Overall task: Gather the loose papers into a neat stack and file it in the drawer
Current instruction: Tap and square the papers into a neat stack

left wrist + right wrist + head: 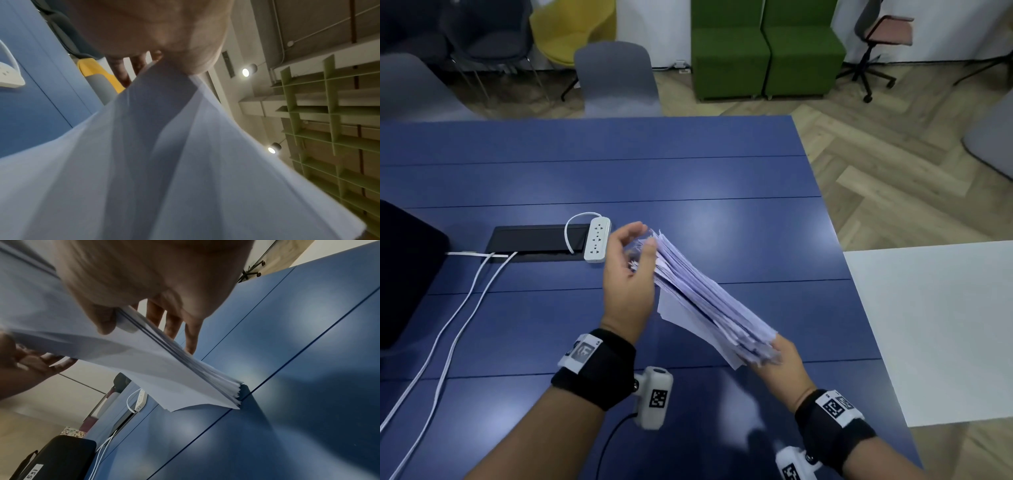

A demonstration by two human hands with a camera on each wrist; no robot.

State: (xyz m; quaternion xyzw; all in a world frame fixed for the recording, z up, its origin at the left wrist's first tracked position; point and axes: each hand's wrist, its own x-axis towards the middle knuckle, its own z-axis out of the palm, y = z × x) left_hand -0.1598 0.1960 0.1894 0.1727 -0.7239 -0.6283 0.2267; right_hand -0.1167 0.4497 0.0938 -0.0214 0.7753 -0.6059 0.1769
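A thick stack of white papers stands on edge, slanting from far left to near right over the blue table. My left hand holds its far end, thumb against the sheets; in the left wrist view the papers fan out from between thumb and fingers of that hand. My right hand pinches the near end. In the right wrist view its thumb presses the stack and the fingers lie straight behind it. The sheet edges are uneven. No drawer is in view.
A white power strip lies by a black cable recess, just left of my left hand. White cables run toward me. A black case sits at the left edge. A white table adjoins on the right.
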